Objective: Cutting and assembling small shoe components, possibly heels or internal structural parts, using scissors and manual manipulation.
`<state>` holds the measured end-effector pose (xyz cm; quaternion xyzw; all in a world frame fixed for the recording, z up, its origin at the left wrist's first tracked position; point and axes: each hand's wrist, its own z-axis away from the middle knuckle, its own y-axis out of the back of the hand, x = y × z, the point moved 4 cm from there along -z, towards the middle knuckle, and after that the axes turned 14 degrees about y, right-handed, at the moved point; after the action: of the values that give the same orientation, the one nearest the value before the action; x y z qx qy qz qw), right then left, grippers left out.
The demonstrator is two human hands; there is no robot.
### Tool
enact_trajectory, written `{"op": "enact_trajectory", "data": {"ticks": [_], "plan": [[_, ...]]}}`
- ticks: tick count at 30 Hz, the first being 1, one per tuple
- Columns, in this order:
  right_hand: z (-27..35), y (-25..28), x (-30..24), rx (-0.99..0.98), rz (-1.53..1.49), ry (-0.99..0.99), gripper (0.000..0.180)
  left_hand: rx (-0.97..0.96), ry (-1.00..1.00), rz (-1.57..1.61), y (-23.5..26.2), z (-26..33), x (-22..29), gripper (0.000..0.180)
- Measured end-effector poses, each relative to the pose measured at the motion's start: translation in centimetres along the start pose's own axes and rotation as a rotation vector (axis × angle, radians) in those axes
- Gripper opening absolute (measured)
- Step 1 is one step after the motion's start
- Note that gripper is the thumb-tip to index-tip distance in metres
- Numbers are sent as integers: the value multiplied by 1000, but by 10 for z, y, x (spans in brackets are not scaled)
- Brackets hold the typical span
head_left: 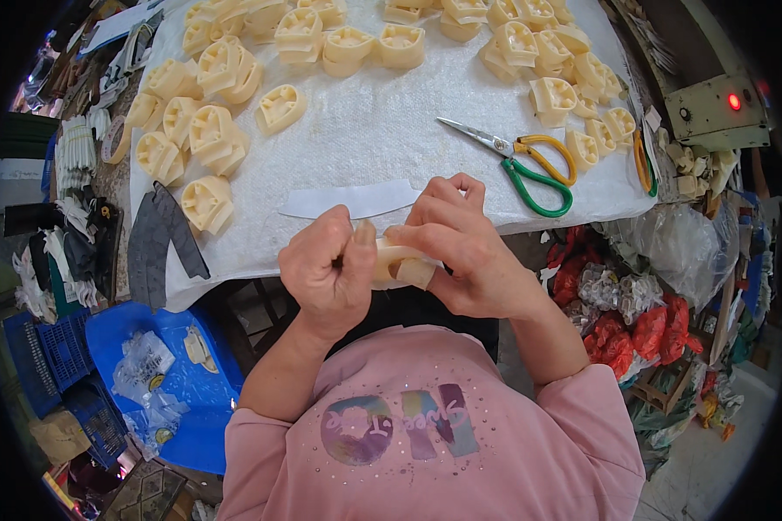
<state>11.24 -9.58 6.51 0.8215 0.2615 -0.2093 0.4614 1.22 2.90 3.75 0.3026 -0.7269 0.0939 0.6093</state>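
I am clamping both my left hand (328, 269) and right hand (460, 247) on one cream moulded piece (397, 263), with dozens of cream pieces (208, 130) waiting at eleven to one o'clock.

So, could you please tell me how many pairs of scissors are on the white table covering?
2: green-and-yellow-handled scissors lie open right of centre; a second pair, only its handles visible, sits at the covering's right edge. Both hands hold a cream part.

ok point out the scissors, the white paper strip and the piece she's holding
scissors (523, 160), head view, on the pivot where the blades meet the handles
white paper strip (349, 201), head view, on its flat middle
cream plastic piece (397, 264), head view, on the part showing between both hands
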Motion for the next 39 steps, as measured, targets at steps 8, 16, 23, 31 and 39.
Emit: {"op": "enact_trajectory", "data": {"ticks": [8, 16, 23, 31, 39], "plan": [[4, -4, 3, 153, 247, 135, 39, 202, -251, -144, 5, -1, 13, 23], [21, -7, -1, 350, -165, -167, 32, 215, -202, -53, 30, -1, 7, 35], [31, -39, 4, 790, -1070, -531, 32, -2, -248, 144, 12, 6, 20, 33], [42, -32, 2, 815, -1036, -473, 26, -28, -425, -344, -3, 3, 26, 24], [35, -29, 2, 591, -572, -362, 36, 4, -396, -520, -16, 0, 38, 21]]}}
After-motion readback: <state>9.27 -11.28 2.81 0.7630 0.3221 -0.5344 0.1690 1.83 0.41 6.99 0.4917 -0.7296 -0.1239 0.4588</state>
